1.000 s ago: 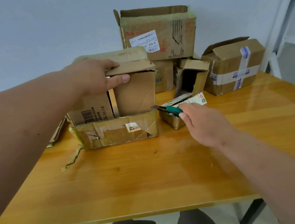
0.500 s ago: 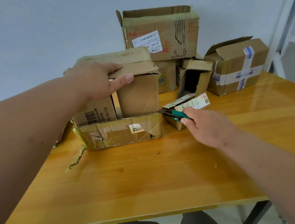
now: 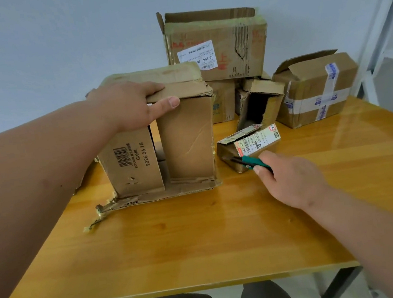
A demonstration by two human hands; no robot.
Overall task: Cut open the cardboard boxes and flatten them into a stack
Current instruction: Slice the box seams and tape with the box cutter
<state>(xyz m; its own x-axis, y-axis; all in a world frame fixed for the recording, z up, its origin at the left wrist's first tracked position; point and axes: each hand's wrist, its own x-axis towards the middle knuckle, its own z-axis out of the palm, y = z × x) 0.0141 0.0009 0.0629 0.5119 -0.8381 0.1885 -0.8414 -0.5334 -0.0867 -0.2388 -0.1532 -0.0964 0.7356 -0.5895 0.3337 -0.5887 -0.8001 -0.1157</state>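
The near box [image 3: 157, 138] on the table [image 3: 202, 242] reads "GAHR 2026 06 18"; the left hand [image 3: 130, 105] grips its top flap. The right hand [image 3: 290, 179] clasps a green cutter [image 3: 251, 162] – beside a small labelled box [image 3: 249, 144].

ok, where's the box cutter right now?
Head view, right of centre: the green box cutter is gripped in the right hand, its tip against the small labelled box, just right of the barcoded box that the left hand holds.
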